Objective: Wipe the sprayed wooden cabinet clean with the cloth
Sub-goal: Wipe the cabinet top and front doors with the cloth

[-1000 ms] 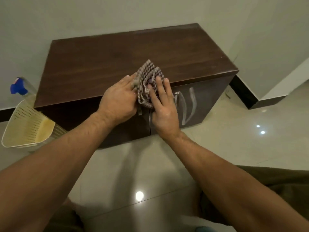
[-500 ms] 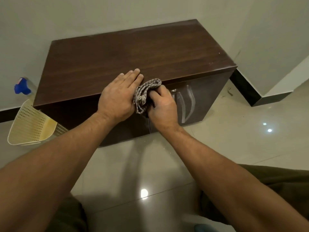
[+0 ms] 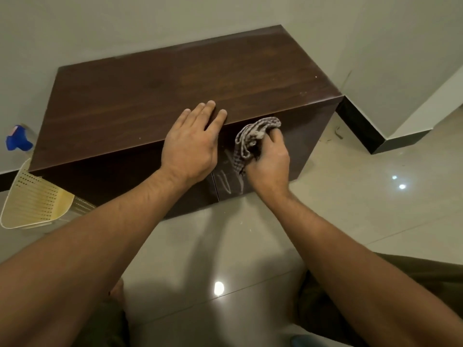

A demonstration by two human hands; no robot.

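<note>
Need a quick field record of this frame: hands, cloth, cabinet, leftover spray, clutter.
left hand: flat on the cabinet's top front edge, holding nothing
right hand: gripping the cloth against the cabinet front
cloth: checked, bunched up
cabinet: dark wood, against the wall
spray streaks: pale marks on the front, below the cloth
basket: cream, perforated, on the floor beside the cabinet

home room | glossy tiled floor (image 3: 350,221) | wooden cabinet (image 3: 175,91) | plastic basket (image 3: 32,204)
</note>
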